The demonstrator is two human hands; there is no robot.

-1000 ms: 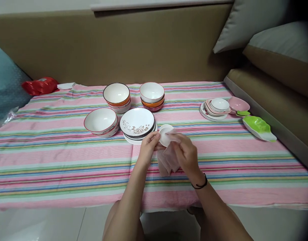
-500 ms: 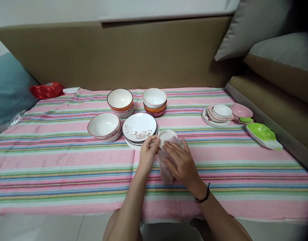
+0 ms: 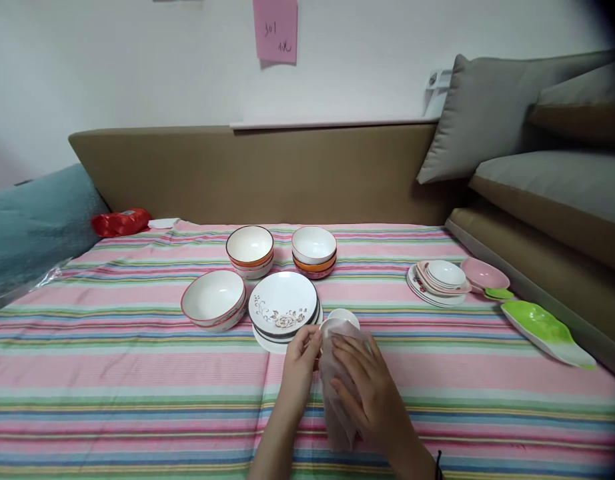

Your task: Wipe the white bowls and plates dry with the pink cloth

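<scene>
My left hand (image 3: 301, 357) grips the left edge of a small white dish (image 3: 327, 325) between thumb and fingers. A thin pale pinkish cloth (image 3: 336, 393) covers most of the dish and hangs down in front of it. My right hand (image 3: 362, 380) presses the cloth against the dish, its fingers closed over the fabric. Just behind, another white rim (image 3: 347, 315) shows; whether it is a separate dish I cannot tell. Left of my hands lies a stack of plates (image 3: 282, 300), the top one white with a brown flower pattern and a dark rim.
Bowls stand stacked at the left (image 3: 212, 298), at the back (image 3: 250, 245) and beside them (image 3: 314, 245). At the right are small dishes on plates (image 3: 445, 275), a pink bowl (image 3: 485, 275) and a green leaf-shaped dish (image 3: 542, 330). Cushions (image 3: 547, 200) border the striped cloth (image 3: 137, 380).
My view has tilted up, so more wall and a pink note show. My right hand and the cloth now cover more of the small dish.
</scene>
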